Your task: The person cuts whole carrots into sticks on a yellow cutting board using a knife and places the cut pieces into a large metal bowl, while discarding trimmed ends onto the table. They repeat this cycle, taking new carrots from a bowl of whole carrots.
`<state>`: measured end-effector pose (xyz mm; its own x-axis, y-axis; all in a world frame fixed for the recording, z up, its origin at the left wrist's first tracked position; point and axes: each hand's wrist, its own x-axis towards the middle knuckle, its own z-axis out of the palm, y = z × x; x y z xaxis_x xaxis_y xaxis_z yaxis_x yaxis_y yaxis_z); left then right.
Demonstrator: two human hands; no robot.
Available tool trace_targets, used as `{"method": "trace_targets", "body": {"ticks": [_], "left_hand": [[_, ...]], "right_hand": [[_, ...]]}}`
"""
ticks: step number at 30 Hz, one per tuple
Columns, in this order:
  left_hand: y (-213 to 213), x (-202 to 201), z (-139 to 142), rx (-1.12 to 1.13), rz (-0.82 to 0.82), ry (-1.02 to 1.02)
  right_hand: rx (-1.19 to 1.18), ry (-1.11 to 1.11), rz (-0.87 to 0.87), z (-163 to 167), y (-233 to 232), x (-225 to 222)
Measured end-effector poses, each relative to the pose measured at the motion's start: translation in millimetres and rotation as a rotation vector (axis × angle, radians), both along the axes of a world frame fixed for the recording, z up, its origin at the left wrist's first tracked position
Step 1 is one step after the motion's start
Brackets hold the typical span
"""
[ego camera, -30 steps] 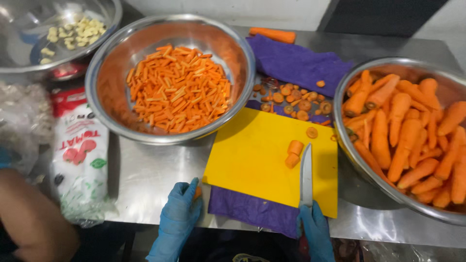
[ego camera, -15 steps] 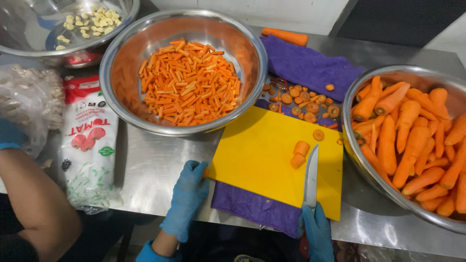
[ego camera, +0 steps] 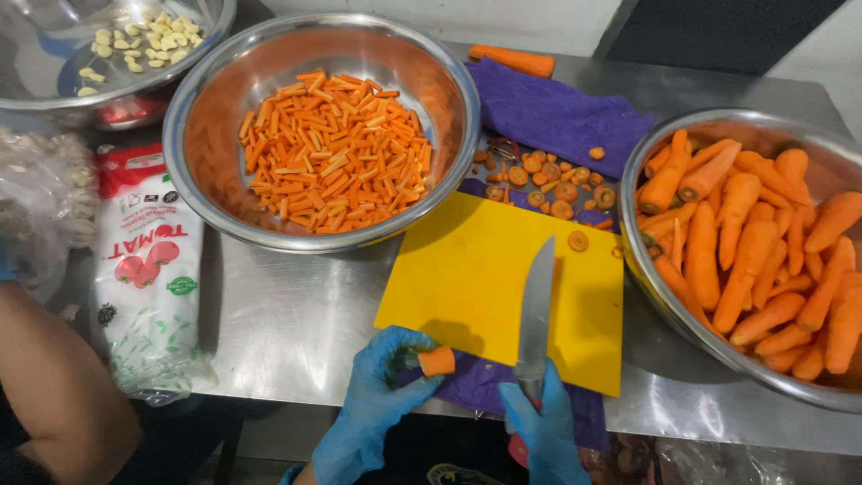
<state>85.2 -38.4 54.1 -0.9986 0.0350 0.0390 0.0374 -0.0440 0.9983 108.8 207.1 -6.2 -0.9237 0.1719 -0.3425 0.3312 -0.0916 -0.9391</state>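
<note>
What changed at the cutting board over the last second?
The left hand came off the edge of the yellow cutting board and now holds a short carrot piece at the board's near edge; the pieces that lay on the board are gone from it. The right hand keeps its grip on the knife, blade flat on the board. Bowls, purple cloth and carrot ends stayed put.

Carrot piece lifted off the board, knife swung up

I see the carrot piece (ego camera: pixel 437 361) that lay near the right side of the yellow cutting board (ego camera: pixel 467 269) half a second ago now pinched in my left hand (ego camera: pixel 382 395) at the board's near edge. My right hand (ego camera: pixel 543 427) has brought the knife (ego camera: pixel 536 310) further onto the board, blade pointing away from me. My view has also shifted closer and slightly left.
</note>
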Motion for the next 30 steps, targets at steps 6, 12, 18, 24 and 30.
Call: {"method": "trace_targets", "body": {"ticks": [6, 12, 18, 24, 30], "left_hand": [[17.7, 7.3, -1.2, -0.052, -0.051, 0.159], [17.7, 8.8, -2.6, -0.071, -0.072, 0.229], [19.8, 10.3, -7.5, -0.032, -0.102, 0.151], [23.8, 8.1, -11.3, -0.033, -0.118, 0.097], [38.8, 7.7, -12.1, -0.039, -0.173, 0.136]], "right_hand": [[-0.061, 0.139, 0.133, 32.9, -33.4, -7.9], [-0.084, 0.096, 0.078, 52.6, -35.1, -6.3], [-0.159, 0.037, 0.008, 62.6, -27.6, -0.8], [-0.094, -0.04, -0.097, 53.4, -11.2, 0.2], [-0.187, 0.005, -0.1, 45.4, -8.9, 10.9]]}}
